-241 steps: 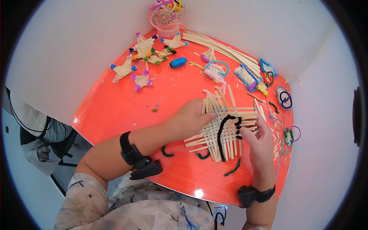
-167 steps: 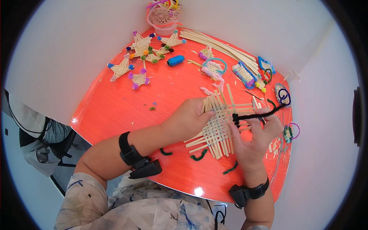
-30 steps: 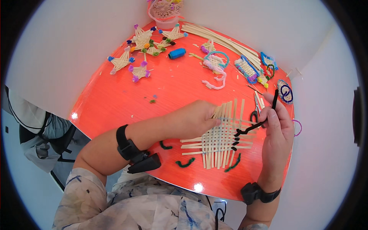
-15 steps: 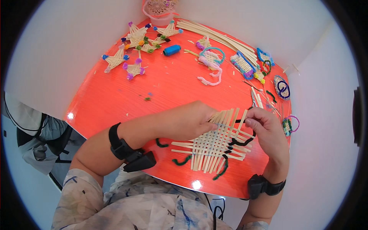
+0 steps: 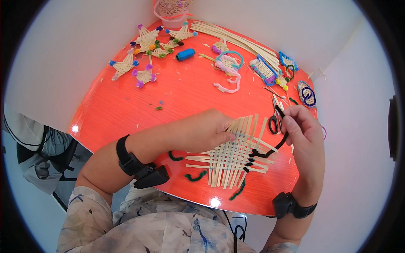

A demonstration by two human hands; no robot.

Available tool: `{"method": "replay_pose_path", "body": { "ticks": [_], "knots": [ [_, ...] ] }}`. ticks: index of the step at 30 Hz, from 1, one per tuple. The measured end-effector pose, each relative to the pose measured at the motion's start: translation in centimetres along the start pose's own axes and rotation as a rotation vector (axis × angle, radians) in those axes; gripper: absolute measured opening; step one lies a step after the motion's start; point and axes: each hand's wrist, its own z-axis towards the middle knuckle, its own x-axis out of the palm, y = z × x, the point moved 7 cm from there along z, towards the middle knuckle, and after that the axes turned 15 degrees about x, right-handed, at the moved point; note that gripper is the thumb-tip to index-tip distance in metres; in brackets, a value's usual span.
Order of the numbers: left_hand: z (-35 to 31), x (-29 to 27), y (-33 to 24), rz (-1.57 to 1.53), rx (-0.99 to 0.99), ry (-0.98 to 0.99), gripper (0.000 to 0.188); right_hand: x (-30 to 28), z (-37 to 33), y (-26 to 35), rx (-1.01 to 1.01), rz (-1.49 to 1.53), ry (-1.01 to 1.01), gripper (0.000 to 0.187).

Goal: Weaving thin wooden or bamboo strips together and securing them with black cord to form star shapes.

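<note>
Your right thumb and forefinger pinch the black cord [image 5: 283, 141] near its upper end, the right hand [image 5: 304, 137] just beyond the weave's right side. From that grip the cord bends down and left to the weave [image 5: 230, 158], where short black loops mark the strips toward its right side. Your left hand [image 5: 214, 130] clasps the upper left corner, thumb on top; its other fingers are mostly hidden. The weave lies across the front of the red table [image 5: 114, 109], loose strip ends fanning out on its sides, the lowest near the front edge.

The scissors [image 5: 275, 119] sit close by your right fingertips, so room there is tight. Green snippets [image 5: 195, 176] flank the weave's lower side, one meeting its strip ends. Beyond your left forearm, a broad stretch of red surface opens toward the stars [image 5: 145, 40] and blue spool [image 5: 185, 54]. At the far edge, long strips [image 5: 236, 37] run beside the basket [image 5: 171, 13]; along the right edge, near the wall [image 5: 358, 126], an oval piece [image 5: 306, 93] narrows the space.
</note>
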Motion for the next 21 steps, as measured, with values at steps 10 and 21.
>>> {"method": "replay_pose_path", "body": {
  "ticks": [10, 21],
  "knots": [
    [-0.4, -0.5, 1.3, -0.223, -0.036, -0.159, 0.017, -1.0, -1.3, 0.5, -0.261, 0.216, -0.265, 0.012],
    [-0.4, -0.5, 1.8, -0.259, -0.038, -0.200, 0.019, -1.1, -1.3, 1.3, -0.278, 0.273, -0.346, 0.009]
  ]
}}
